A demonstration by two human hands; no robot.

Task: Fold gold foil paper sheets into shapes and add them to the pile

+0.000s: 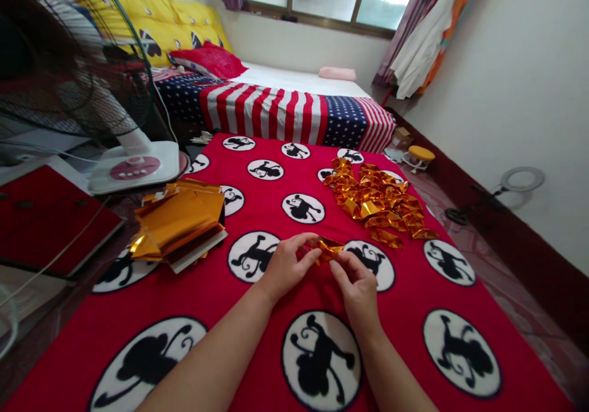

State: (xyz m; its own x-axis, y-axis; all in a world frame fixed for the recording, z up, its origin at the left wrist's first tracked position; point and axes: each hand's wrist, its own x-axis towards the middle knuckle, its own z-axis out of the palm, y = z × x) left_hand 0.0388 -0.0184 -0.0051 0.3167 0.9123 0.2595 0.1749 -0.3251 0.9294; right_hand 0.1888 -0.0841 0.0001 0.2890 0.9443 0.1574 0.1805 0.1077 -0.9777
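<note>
Centrally, the red cloth (359, 304) with black monkey figures in white circles fills the lower and middle frame, its underlying support not identifiable. Folded gold pieces (381, 200) form a loose heap right of centre; a stack of gold sheets (184, 218) lies left of centre. The left hand (288, 264), fingers curled nearly closed, pinches the left side of a gold foil piece (328, 249) at mid-frame. The right hand (356, 283), thumb and fingers likewise drawn together, grips its right side. The foil piece sits between both sets of fingertips, touching each, nearer the camera than the heap.
</note>
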